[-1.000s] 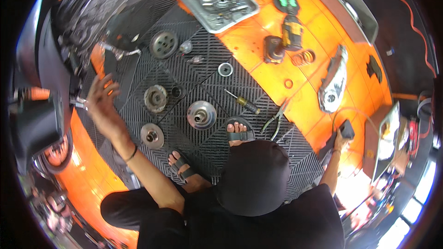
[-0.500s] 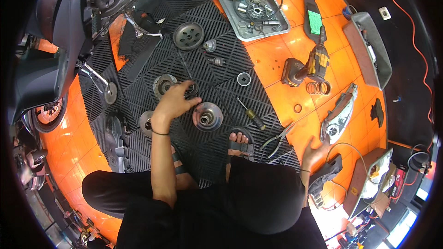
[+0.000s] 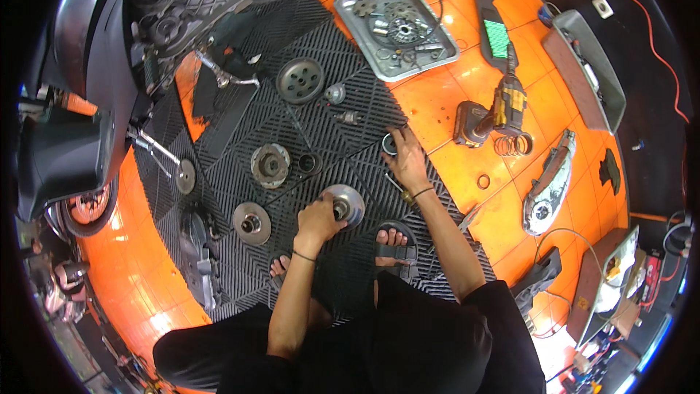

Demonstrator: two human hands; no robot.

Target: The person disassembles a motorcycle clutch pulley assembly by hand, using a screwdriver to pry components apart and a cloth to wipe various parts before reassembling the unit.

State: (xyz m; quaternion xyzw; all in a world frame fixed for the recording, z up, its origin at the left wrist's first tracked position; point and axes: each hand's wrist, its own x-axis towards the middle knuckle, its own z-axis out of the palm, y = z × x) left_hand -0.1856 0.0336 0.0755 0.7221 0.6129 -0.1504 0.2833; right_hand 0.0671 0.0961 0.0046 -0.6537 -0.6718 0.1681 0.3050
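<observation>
My left hand (image 3: pixel 316 220) is closed on the raised hub of a shiny metal pulley disc (image 3: pixel 354 201), which lies on the black rubber mat (image 3: pixel 321 146). Farther right, the fingers of my right hand (image 3: pixel 408 162) curl round a large round metal socket (image 3: pixel 389 144) on the mat, covering its right side. A screwdriver (image 3: pixel 394 182) lies partly under my right wrist. To the left of the disc are a second pulley disc (image 3: pixel 252 224), a round clutch part (image 3: pixel 270 165) and a dark ring (image 3: pixel 307 163). A clutch bell (image 3: pixel 300 80) rests farther off.
A metal tray (image 3: pixel 437 66) of parts sits at the far right on the orange floor. Nearer are a cordless impact driver (image 3: pixel 490 113), a coil spring (image 3: pixel 513 146) and a silver cover (image 3: pixel 548 186). A scooter (image 3: pixel 69 146) stands on the left; my sandalled foot (image 3: pixel 395 244) is close by.
My left hand has come down from above the clutch part onto the pulley disc. My right hand has swung from the lower right to the socket. The view has shifted slightly.
</observation>
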